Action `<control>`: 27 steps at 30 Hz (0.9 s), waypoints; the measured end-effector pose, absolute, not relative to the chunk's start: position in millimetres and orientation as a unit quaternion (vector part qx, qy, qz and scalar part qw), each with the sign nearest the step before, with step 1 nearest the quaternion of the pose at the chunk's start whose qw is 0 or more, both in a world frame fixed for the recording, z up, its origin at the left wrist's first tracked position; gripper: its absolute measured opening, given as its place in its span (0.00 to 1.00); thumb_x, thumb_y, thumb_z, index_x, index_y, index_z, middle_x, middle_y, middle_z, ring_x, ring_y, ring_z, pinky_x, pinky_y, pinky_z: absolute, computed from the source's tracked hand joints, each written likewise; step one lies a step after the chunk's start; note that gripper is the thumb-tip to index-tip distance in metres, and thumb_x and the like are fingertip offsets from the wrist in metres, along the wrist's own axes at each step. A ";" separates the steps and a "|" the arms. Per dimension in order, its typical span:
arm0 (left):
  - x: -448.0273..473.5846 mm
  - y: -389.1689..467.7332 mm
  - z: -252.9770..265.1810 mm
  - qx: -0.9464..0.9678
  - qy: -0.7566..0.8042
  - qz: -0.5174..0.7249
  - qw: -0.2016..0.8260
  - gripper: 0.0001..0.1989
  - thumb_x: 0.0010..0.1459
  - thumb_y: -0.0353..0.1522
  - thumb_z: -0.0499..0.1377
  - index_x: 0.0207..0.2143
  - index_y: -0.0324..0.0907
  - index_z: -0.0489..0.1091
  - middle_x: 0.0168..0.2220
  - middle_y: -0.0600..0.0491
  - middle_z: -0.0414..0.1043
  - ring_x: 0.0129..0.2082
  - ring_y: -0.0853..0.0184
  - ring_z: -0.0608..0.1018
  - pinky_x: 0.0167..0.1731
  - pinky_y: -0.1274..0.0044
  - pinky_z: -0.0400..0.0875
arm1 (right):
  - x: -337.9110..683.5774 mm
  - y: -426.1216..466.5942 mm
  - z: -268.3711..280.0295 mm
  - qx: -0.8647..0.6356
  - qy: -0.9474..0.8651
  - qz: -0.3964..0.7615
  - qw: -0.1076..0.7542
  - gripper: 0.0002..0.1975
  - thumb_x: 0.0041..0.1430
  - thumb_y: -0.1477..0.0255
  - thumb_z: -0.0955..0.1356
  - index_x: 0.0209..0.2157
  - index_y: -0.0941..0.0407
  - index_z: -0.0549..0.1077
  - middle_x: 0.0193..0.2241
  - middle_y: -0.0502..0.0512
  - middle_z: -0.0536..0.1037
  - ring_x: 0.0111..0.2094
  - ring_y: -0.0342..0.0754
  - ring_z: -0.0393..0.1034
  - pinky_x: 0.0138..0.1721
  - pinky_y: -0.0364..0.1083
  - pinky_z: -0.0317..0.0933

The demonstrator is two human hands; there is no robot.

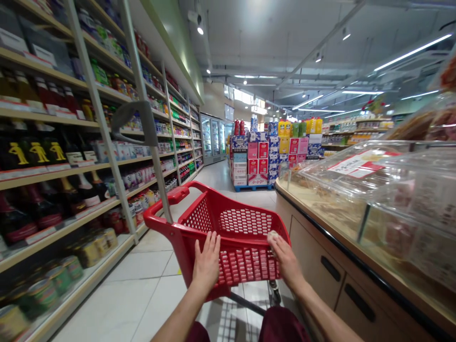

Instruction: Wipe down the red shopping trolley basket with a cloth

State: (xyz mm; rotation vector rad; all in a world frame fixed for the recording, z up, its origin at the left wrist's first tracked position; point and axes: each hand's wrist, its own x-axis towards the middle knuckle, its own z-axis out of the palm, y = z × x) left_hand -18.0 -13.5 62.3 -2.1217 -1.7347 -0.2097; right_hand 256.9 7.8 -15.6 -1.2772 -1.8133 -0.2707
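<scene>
A red plastic shopping basket cart (245, 242) stands right in front of me, with a grey metal pole (162, 185) and a grey loop handle (133, 123) rising at its left. My left hand (207, 261) lies on the cart's near rim, fingers stretched out and palm down. At the near right corner of the rim is my right hand (284, 256). Its fingers bend over a small whitish crumpled thing (273, 236), perhaps a tissue, pressed against the rim. The thumb of that hand is mostly hidden.
Shelves of bottles and cans (81, 156) line the left side. Close on the right runs a wooden counter (317, 261) with clear plastic covers (356, 166). Ahead, stacked drink cartons (258, 164) stand on a blue pallet (249, 188), with glass-door fridges (212, 135) farther back.
</scene>
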 end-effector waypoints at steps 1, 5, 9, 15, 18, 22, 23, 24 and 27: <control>-19.1 -13.4 62.1 -0.758 -0.619 -0.076 0.192 0.35 0.44 0.25 0.45 0.57 0.39 0.45 0.60 0.49 0.42 0.60 0.61 0.43 0.55 0.58 0.40 | 265.6 8.0 -16.6 -0.536 -0.709 -0.121 0.441 0.25 0.54 0.81 0.55 0.52 0.51 0.62 0.52 0.52 0.63 0.55 0.49 0.53 0.53 0.54 0.53; -18.7 -13.9 64.5 -0.757 -0.623 -0.085 0.175 0.35 0.43 0.25 0.46 0.57 0.38 0.46 0.60 0.48 0.43 0.60 0.61 0.44 0.55 0.58 0.40 | 256.5 9.4 -18.4 -0.566 -0.675 -0.133 0.454 0.26 0.51 0.83 0.55 0.50 0.53 0.64 0.51 0.55 0.66 0.54 0.49 0.54 0.52 0.53 0.55; -15.8 -17.6 70.0 -0.764 -0.619 -0.078 0.164 0.35 0.43 0.26 0.46 0.57 0.37 0.47 0.60 0.48 0.44 0.60 0.61 0.45 0.55 0.59 0.40 | 201.5 5.2 -7.2 -0.475 -0.759 -0.120 0.429 0.27 0.52 0.85 0.54 0.51 0.52 0.62 0.53 0.54 0.62 0.56 0.46 0.50 0.52 0.51 0.55; -10.0 -24.0 74.0 -0.762 -0.625 -0.078 0.152 0.34 0.44 0.27 0.47 0.57 0.35 0.47 0.60 0.45 0.43 0.60 0.60 0.45 0.54 0.60 0.44 | 183.3 12.7 7.0 -0.507 -0.743 -0.159 0.406 0.25 0.49 0.82 0.59 0.50 0.56 0.64 0.52 0.59 0.64 0.54 0.53 0.55 0.50 0.55 0.54; -9.5 -26.6 74.0 -0.776 -0.606 -0.072 0.159 0.35 0.43 0.28 0.47 0.57 0.36 0.46 0.60 0.47 0.44 0.60 0.60 0.45 0.54 0.60 0.43 | 203.6 19.3 4.8 -0.518 -0.745 -0.159 0.389 0.25 0.48 0.84 0.57 0.47 0.53 0.67 0.49 0.56 0.68 0.51 0.51 0.59 0.50 0.55 0.54; -6.3 -30.8 70.4 -0.779 -0.598 -0.076 0.173 0.33 0.45 0.26 0.46 0.57 0.38 0.46 0.60 0.48 0.45 0.60 0.61 0.45 0.55 0.61 0.43 | 264.4 19.3 -8.2 -0.563 -0.710 -0.151 0.395 0.25 0.48 0.85 0.55 0.45 0.54 0.69 0.48 0.55 0.69 0.51 0.51 0.59 0.51 0.57 0.52; -4.0 -32.1 69.4 -0.777 -0.600 -0.080 0.174 0.32 0.46 0.26 0.46 0.57 0.37 0.46 0.60 0.47 0.45 0.60 0.61 0.46 0.55 0.61 0.43 | 277.1 18.7 -11.4 -0.592 -0.682 -0.154 0.401 0.25 0.48 0.85 0.55 0.44 0.55 0.69 0.47 0.56 0.69 0.51 0.52 0.59 0.50 0.57 0.53; -1.5 -33.3 68.7 -0.774 -0.603 -0.084 0.175 0.32 0.47 0.27 0.46 0.57 0.37 0.47 0.60 0.46 0.45 0.60 0.60 0.46 0.54 0.61 0.43 | 284.4 18.2 -13.7 -0.618 -0.653 -0.156 0.409 0.25 0.47 0.85 0.55 0.44 0.56 0.70 0.47 0.57 0.70 0.51 0.52 0.59 0.49 0.58 0.54; 5.5 -36.2 68.4 -0.768 -0.610 -0.084 0.173 0.31 0.48 0.27 0.46 0.57 0.35 0.47 0.60 0.44 0.45 0.60 0.58 0.46 0.54 0.61 0.45 | 263.9 17.3 -13.1 -0.634 -0.628 -0.141 0.429 0.25 0.47 0.85 0.55 0.45 0.58 0.69 0.47 0.59 0.69 0.52 0.51 0.59 0.49 0.56 0.55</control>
